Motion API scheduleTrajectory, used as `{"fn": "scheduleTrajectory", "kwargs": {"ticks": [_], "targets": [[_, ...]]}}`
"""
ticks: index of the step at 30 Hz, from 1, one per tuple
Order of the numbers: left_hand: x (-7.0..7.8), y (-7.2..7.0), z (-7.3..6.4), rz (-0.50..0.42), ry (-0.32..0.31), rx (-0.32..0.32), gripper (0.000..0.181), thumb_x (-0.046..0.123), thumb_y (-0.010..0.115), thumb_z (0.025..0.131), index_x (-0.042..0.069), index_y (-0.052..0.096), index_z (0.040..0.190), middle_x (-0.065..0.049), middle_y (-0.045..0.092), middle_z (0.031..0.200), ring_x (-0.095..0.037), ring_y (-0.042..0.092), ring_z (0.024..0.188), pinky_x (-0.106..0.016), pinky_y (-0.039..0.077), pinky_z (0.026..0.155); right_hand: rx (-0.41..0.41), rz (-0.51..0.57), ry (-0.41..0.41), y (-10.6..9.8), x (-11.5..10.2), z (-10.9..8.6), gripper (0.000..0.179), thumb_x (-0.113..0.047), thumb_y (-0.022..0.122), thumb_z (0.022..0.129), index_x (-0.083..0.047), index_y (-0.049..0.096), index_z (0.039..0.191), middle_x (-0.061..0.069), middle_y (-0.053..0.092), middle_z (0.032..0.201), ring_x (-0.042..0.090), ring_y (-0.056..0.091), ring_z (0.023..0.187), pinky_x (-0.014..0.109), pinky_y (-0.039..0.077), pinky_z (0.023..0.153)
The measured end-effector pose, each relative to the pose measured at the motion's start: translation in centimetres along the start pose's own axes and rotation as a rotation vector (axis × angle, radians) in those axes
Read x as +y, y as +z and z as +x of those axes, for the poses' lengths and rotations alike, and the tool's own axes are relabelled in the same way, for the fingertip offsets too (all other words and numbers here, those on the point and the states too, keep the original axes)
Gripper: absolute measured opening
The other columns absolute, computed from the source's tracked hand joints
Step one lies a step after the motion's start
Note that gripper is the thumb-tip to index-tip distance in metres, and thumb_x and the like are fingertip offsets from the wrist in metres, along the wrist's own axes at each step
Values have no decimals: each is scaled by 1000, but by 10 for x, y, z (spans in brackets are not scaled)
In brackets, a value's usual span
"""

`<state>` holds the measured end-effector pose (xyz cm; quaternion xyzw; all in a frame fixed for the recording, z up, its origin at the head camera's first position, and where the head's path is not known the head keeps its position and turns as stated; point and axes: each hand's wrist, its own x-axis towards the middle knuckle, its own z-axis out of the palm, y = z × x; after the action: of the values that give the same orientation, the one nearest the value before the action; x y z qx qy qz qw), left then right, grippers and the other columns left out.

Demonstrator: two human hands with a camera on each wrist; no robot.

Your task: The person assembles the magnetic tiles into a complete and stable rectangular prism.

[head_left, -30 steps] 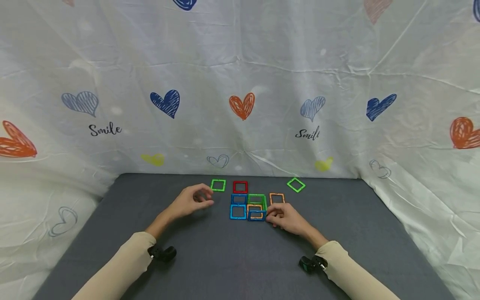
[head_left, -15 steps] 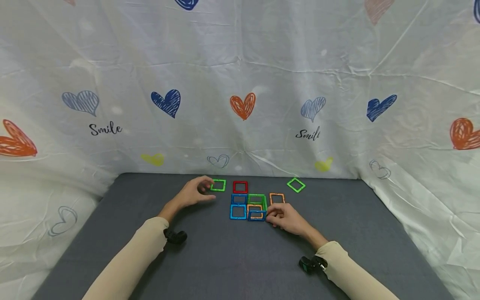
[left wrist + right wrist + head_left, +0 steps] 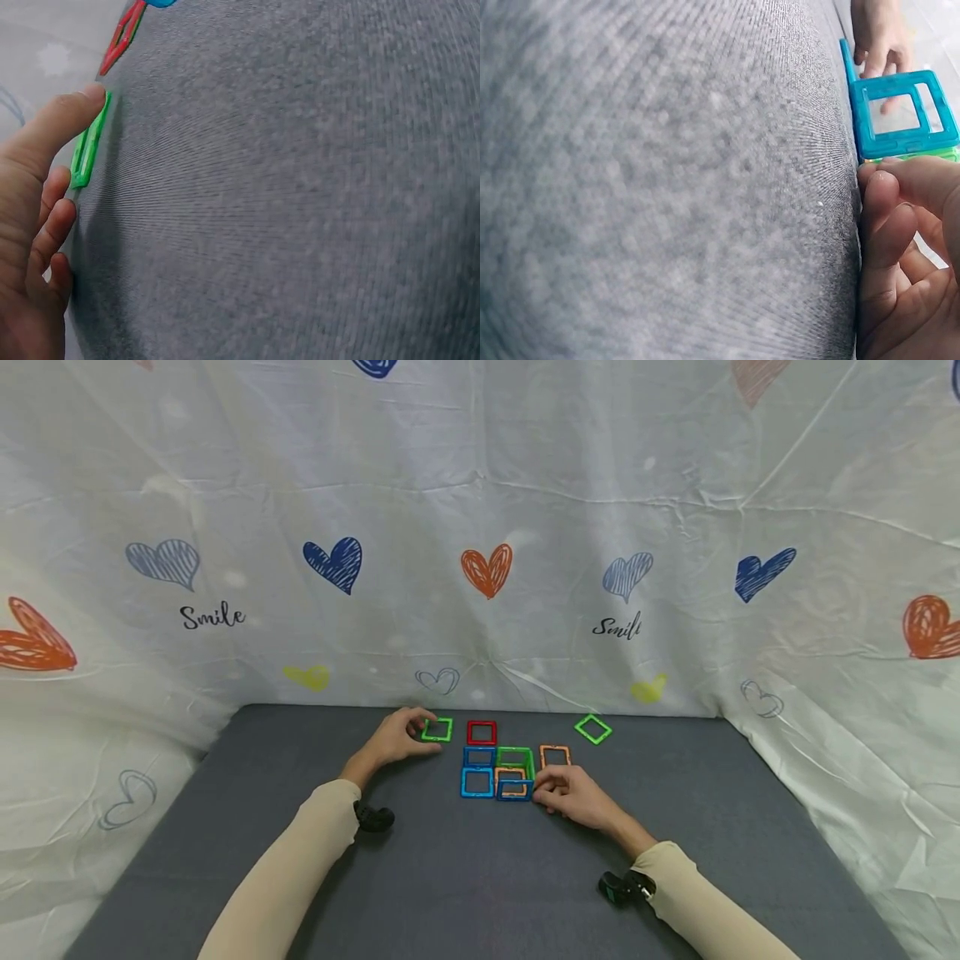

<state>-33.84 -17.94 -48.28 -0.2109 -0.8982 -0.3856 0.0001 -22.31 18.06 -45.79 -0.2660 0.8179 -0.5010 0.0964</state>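
A small structure of square magnetic tiles stands mid-table: a blue tile [image 3: 514, 790] in front, a green tile [image 3: 515, 755] behind and an orange tile [image 3: 510, 777] inside. My right hand [image 3: 573, 795], fingers bent and bunched, holds its right side near the front corner; the exact contact is partly hidden. My left hand [image 3: 393, 739] is at a green square tile [image 3: 447, 731] lying flat at the back left. The thumb [image 3: 75, 112] overlaps that tile in the left wrist view, with the other fingers loosely bent beside it; no firm grip shows.
Flat blue tiles [image 3: 477, 783] adjoin the structure's left side. A red tile [image 3: 482, 722] lies behind them. To the right lie an orange tile [image 3: 566, 752] and a turned green tile [image 3: 593, 740]. A printed white cloth [image 3: 540, 652] hangs along the table's back edge.
My left hand has moved right and slightly away from me, up to the green tile at the back left. My right hand stays at the structure.
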Motion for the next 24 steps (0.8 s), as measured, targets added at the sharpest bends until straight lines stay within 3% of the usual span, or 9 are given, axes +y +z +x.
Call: {"fn": "scheduleTrajectory", "kwargs": {"ticks": [8, 13, 18, 24], "targets": [[2, 3, 1, 61, -51, -12, 31, 25, 88, 84, 9, 75, 107, -4, 59, 98, -22, 54, 84, -42, 48, 78, 6, -33, 25, 3, 28, 7, 10, 2, 66, 98, 5, 69, 106, 15, 70, 87, 28, 64, 66, 26, 47, 50], [2, 3, -1, 73, -31, -18, 19, 22, 85, 87, 10, 76, 100, -3, 60, 95, -21, 55, 84, -42, 49, 77, 5, -10, 29, 2, 34, 7, 11, -3, 68, 98, 2, 70, 108, 11, 71, 88, 25, 64, 67, 27, 48, 51], [2, 4, -1, 61, -1, -17, 10, 18, 83, 89, 11, 77, 94, -2, 61, 92, -19, 55, 81, -40, 49, 75, 7, -15, 34, 2, 31, 6, 11, -2, 67, 98, 3, 70, 108, 12, 71, 89, 27, 65, 67, 27, 48, 51], [2, 3, -1, 71, 23, -21, 6, 16, 81, 90, 12, 77, 89, 0, 61, 88, -17, 54, 77, -37, 48, 72, 2, -5, 35, 2, -2, 0, 9, 6, 65, 97, 9, 68, 105, 23, 69, 87, 36, 64, 68, 25, 47, 52]]}}
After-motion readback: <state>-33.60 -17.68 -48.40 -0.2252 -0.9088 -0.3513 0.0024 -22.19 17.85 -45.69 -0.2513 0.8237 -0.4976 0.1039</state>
